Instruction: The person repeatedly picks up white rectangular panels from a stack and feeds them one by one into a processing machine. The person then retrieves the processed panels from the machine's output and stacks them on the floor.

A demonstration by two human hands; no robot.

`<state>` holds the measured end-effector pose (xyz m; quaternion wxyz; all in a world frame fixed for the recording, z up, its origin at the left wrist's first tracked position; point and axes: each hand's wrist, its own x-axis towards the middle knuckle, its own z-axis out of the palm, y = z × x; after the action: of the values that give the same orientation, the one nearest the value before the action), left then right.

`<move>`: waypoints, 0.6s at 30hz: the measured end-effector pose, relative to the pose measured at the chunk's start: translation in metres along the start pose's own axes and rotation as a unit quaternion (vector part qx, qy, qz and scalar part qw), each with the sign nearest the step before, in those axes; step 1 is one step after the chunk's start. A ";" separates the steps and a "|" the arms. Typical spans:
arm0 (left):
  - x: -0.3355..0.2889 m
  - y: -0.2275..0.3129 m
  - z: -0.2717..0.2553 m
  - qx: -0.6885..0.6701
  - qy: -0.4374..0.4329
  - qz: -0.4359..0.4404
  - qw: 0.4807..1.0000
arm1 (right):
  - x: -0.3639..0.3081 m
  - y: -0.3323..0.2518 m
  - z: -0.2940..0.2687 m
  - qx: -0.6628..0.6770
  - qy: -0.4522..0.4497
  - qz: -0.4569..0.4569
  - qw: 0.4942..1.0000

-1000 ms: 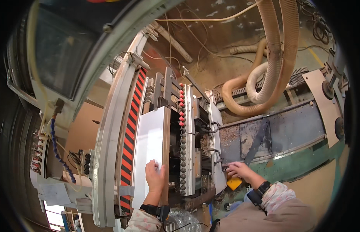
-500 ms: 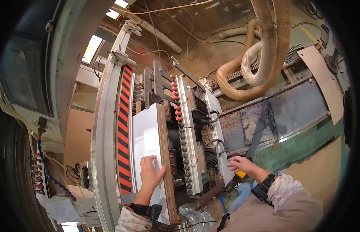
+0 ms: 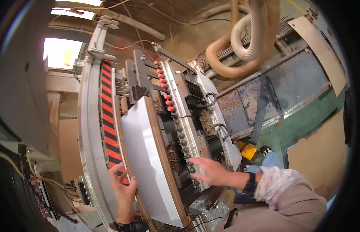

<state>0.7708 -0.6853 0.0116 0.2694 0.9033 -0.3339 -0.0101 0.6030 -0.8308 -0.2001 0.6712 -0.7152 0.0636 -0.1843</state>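
A long white panel (image 3: 145,150) with brown edges lies lengthwise on the machine, beside a guard strip (image 3: 109,127) striped red and black. At the panel's left edge is my left hand (image 3: 124,193), its fingers curved and apart, thumb by the brown edge; whether it touches the edge is unclear. My right hand (image 3: 213,173), slightly blurred, hovers over the lower end of a row of dark round knobs (image 3: 182,142), fingers spread with nothing in them. Red caps (image 3: 167,97) sit farther up that row.
Ribbed dust hoses (image 3: 226,58) hang at the back right. Beyond the machine stretches a grey chip-strewn bed (image 3: 296,89) with a dark bar (image 3: 260,112) across it. Clear plastic film (image 3: 211,210) bunches near my legs. A brown sheet (image 3: 315,149) lies at the right.
My left hand has moved from above the white panel to its left edge. My right hand has swung left over the knobs. The whole view has shifted, and the panel's left brown edge now shows.
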 end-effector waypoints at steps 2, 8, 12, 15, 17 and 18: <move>0.000 -0.003 -0.004 0.014 -0.021 0.020 0.999 | 0.016 -0.020 0.024 0.026 0.037 -0.106 0.993; 0.021 0.024 0.015 0.295 -0.219 0.279 0.887 | 0.022 -0.020 0.067 -0.021 0.025 -0.140 0.990; 0.029 0.022 0.043 0.319 -0.338 0.333 0.820 | 0.020 -0.027 0.072 -0.069 0.006 -0.120 0.990; 0.037 0.018 0.041 0.344 -0.364 0.351 0.791 | 0.017 -0.033 0.078 -0.039 -0.017 -0.119 0.992; 0.039 0.018 0.042 0.332 -0.361 0.357 0.795 | 0.017 -0.033 0.077 -0.051 -0.027 -0.100 0.993; 0.040 0.017 0.041 0.328 -0.363 0.360 0.795 | 0.016 -0.031 0.078 -0.069 -0.023 -0.108 0.992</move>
<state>0.7838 -0.7405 -0.0082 -0.1995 0.6820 -0.6916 -0.1293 0.6398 -0.7606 -0.1697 0.5976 -0.7666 -0.0163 -0.2343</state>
